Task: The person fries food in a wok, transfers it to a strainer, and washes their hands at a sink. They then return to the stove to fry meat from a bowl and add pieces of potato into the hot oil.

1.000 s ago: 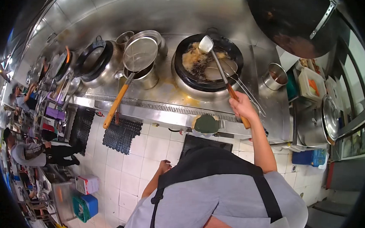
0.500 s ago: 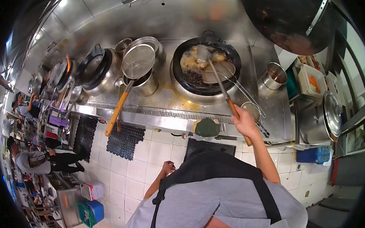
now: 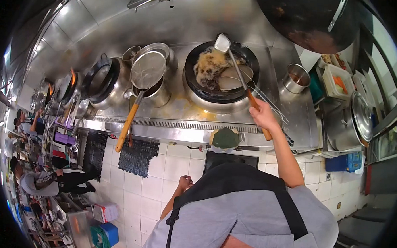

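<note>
My right hand (image 3: 263,115) grips the wooden handle of a wok spatula (image 3: 238,66). Its wide metal blade is lifted at the far rim of a black wok (image 3: 191,75). Golden-brown frying food (image 3: 212,62) lies in bubbling dark oil at the wok's left side. A round mesh skimmer (image 3: 237,78) rests inside on the right, its wire handle running out over the near right rim, partly behind my right hand. My left hand (image 3: 185,183) hangs low beside my apron with curled fingers; whatever is in them, if anything, is hidden.
Left of the wok, a wooden-handled strainer (image 3: 148,70) lies across a metal pot (image 3: 157,97). A steel container (image 3: 296,78) stands to the right, near a lidded stockpot (image 3: 340,130). A large black wok (image 3: 309,22) hangs overhead. Co-workers stand far left, one person (image 3: 38,182) nearer.
The spatula blade has risen from the food to the wok's far rim, turning its bright face up. My right hand has shifted slightly away from me. The food sits more to the left.
</note>
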